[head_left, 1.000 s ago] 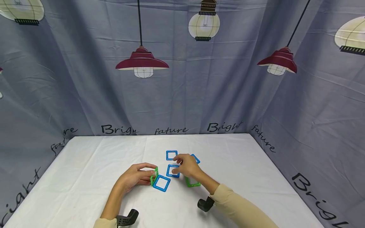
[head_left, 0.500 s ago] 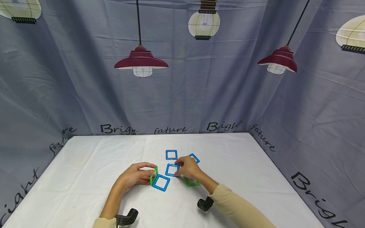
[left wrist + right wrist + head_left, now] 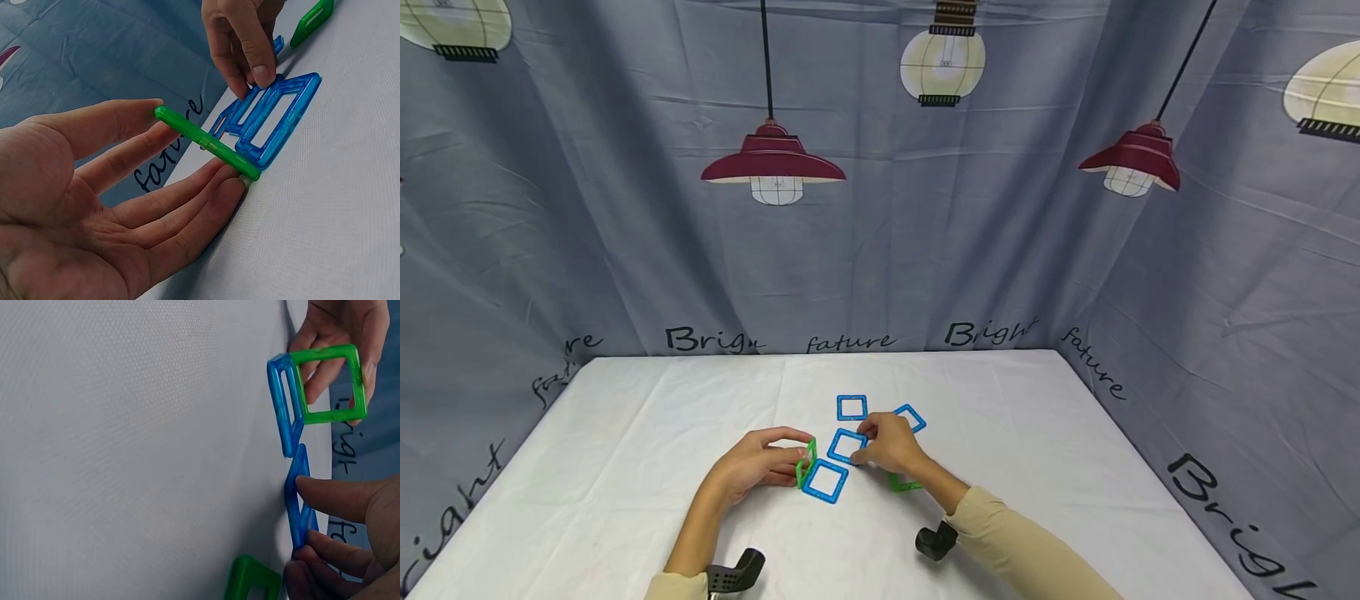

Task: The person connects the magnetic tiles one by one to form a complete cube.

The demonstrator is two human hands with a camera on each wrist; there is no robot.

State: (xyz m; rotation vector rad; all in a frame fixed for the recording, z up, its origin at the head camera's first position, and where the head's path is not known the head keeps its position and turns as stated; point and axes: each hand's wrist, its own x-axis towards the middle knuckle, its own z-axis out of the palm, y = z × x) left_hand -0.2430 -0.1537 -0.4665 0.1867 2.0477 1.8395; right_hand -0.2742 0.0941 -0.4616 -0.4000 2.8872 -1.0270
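Observation:
My left hand (image 3: 756,467) holds a green square magnetic tile (image 3: 206,142) on edge, its fingers at the top and bottom of the frame. A blue square tile (image 3: 279,406) lies on the table with one side against the bottom of the green tile. My right hand (image 3: 891,442) pinches the right side of a second blue square tile (image 3: 832,447), low over or on the tabletop. In the right wrist view the thumb is at one edge of this blue frame (image 3: 292,500) and fingertips are at another. The two blue tiles are close at their near corners.
Another blue tile (image 3: 852,397) lies farther back on the white-covered table (image 3: 662,417). One more blue tile (image 3: 913,410) lies just beyond the right hand. A loose green tile (image 3: 904,485) is partly hidden under the right wrist. A grey printed curtain (image 3: 865,267) surrounds the table.
My right hand has taken hold of the middle blue tile, slid it left and turned it slightly toward the other blue tile. The left hand and its green tile have stayed in place.

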